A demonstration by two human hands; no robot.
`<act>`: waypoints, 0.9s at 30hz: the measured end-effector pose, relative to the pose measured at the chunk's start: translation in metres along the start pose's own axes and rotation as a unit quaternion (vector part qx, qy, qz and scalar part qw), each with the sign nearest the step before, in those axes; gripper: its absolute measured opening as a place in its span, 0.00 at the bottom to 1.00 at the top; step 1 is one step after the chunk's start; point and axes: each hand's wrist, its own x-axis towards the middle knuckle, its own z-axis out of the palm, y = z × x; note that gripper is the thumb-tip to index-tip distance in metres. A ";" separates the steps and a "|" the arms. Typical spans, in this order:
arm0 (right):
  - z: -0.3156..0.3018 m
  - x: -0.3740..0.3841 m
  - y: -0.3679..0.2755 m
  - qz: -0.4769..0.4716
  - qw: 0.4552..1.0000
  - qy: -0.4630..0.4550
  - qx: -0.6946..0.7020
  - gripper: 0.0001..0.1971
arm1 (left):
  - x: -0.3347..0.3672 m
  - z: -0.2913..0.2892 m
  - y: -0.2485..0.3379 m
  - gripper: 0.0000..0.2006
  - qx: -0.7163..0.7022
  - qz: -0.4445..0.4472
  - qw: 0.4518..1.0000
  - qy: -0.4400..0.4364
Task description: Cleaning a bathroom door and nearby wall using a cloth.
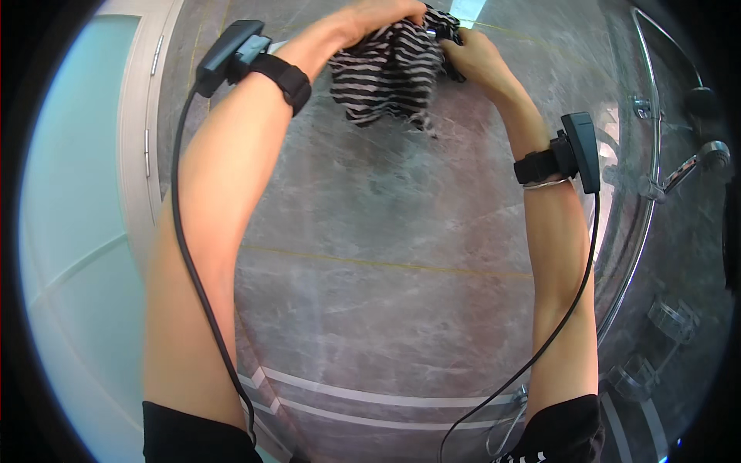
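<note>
Both my arms reach up to the top of the view, where a black-and-white striped cloth (386,73) hangs bunched against the grey marbled tiles. My left hand (394,14) curls over the upper left of the cloth, its fingers closed on the fabric and partly cut off by the top edge. At the cloth's right side my right hand (475,60) pinches a gathered part of it, thumb pointing inward. Between the hands the fabric is crumpled; a small shiny bit shows there, too little to name. The lower hem hangs loose.
A pale door with a frosted pane (81,170) stands on the left. On the right are a chrome shower rail (654,139) and a hand shower (714,154). Cables (185,247) run down both arms from strapped wrist devices (583,154).
</note>
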 end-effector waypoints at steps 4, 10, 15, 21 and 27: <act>-0.026 -0.031 -0.036 0.209 0.903 -0.135 0.349 0.12 | -0.012 -0.001 0.015 0.13 0.193 -0.016 0.981 0.011; -0.031 -0.033 -0.027 0.232 0.867 -0.138 0.419 0.12 | -0.015 0.002 0.018 0.17 0.365 0.057 0.928 0.040; -0.022 -0.013 0.012 0.212 0.923 -0.057 0.315 0.14 | -0.024 0.017 0.058 0.14 0.445 0.172 0.879 0.014; -0.008 0.003 -0.013 0.123 0.954 -0.071 0.266 0.12 | -0.033 -0.004 0.052 0.12 0.503 0.141 0.853 -0.009; -0.020 0.014 -0.021 0.028 0.984 0.062 0.166 0.14 | -0.019 -0.001 0.042 0.13 0.435 0.081 0.896 0.039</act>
